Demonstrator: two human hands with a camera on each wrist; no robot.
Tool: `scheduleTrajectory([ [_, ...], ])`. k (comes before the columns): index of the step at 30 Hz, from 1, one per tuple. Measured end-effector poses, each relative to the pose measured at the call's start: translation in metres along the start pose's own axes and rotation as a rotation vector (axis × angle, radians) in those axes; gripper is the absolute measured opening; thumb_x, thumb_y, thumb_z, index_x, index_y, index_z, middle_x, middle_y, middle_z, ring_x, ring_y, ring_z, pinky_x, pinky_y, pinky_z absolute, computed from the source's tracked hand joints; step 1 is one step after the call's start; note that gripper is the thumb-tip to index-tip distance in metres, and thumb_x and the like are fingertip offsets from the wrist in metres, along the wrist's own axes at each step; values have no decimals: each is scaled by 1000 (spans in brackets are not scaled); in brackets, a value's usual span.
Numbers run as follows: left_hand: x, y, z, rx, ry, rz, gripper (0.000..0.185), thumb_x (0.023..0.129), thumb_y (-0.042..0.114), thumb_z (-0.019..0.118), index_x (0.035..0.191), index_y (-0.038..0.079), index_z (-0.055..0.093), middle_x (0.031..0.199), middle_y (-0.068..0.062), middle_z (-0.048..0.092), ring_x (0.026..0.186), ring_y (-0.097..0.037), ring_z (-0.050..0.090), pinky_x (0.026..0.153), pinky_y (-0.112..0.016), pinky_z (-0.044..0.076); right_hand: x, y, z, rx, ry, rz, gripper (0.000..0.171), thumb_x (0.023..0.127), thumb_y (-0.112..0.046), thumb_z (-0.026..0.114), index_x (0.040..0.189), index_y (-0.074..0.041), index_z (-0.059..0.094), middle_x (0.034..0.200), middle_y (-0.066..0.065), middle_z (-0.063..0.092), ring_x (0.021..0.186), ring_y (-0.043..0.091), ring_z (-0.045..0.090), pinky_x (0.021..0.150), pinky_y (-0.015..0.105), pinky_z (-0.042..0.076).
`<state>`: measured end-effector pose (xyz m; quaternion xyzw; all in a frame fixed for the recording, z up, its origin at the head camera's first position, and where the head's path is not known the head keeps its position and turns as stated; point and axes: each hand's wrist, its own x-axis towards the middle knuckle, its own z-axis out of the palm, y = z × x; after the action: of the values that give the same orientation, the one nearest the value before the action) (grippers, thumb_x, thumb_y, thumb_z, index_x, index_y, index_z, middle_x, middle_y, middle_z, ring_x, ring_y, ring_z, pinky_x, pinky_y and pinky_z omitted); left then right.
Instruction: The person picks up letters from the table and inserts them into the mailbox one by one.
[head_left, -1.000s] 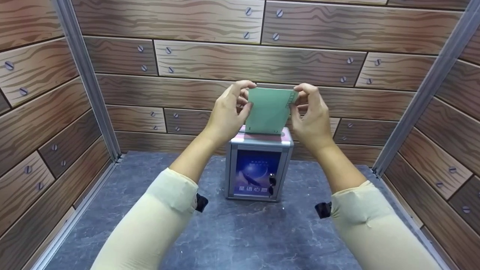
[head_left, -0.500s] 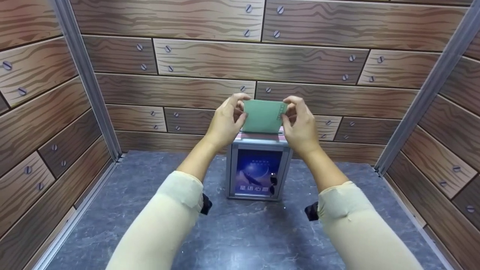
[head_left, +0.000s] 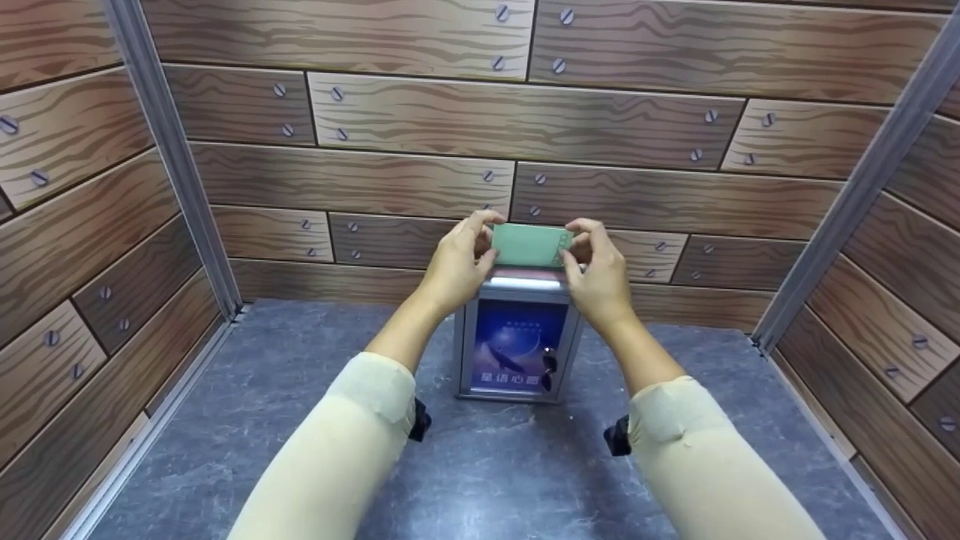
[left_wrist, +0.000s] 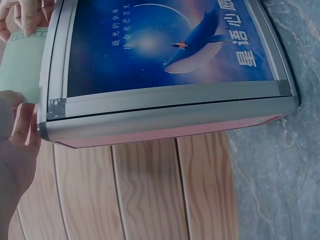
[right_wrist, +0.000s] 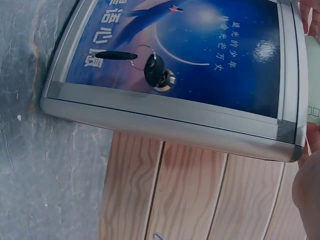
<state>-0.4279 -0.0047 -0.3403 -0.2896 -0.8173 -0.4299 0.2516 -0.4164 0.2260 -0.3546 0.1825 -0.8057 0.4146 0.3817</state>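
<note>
A pale green envelope (head_left: 529,245) stands upright in the slot on top of a small metal box (head_left: 516,339), most of it sunk inside. My left hand (head_left: 463,259) pinches its left top corner and my right hand (head_left: 592,266) pinches the right one. The box has a silver frame and a blue whale poster on its front (left_wrist: 165,45), with a key (right_wrist: 150,65) in the lock at its lower right. In the left wrist view the envelope (left_wrist: 20,62) shows past the box's top edge beside my fingers (left_wrist: 17,127).
The box stands on a dark grey marbled tabletop (head_left: 480,465) near the back wall. Wood-plank printed walls (head_left: 450,120) with metal corner posts (head_left: 169,142) close in the table on three sides.
Both hands have come down with the envelope, which has slid deeper into the box's slot, so much less of it shows above the lid.
</note>
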Motion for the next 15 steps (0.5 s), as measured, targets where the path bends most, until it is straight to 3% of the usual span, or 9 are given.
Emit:
scheduleTrajectory([
  [6, -2, -9, 6, 0, -29, -52, 42, 102, 0, 68, 140, 14, 57, 112, -11, 67, 103, -25, 74, 91, -35, 64, -4, 7, 5, 13, 9, 34, 35, 95, 8, 74, 127, -3, 63, 90, 16, 71, 76, 19, 61, 71, 15, 48],
  [10, -5, -14, 10, -4, -20, -82, 42, 103, 0, 68, 140, 15, 57, 113, -12, 69, 102, -26, 75, 87, -35, 63, -5, 8, 9, 12, -7, 45, 35, 96, 6, 74, 128, -4, 63, 91, 16, 72, 78, 18, 62, 72, 15, 49],
  [15, -7, -17, 14, 23, 10, -72, 40, 104, 2, 67, 140, 15, 58, 109, -12, 68, 95, -24, 68, 84, -35, 58, -6, 9, 11, 4, -13, 59, 36, 96, 6, 74, 128, -4, 63, 92, 15, 72, 81, 19, 63, 75, 16, 49],
])
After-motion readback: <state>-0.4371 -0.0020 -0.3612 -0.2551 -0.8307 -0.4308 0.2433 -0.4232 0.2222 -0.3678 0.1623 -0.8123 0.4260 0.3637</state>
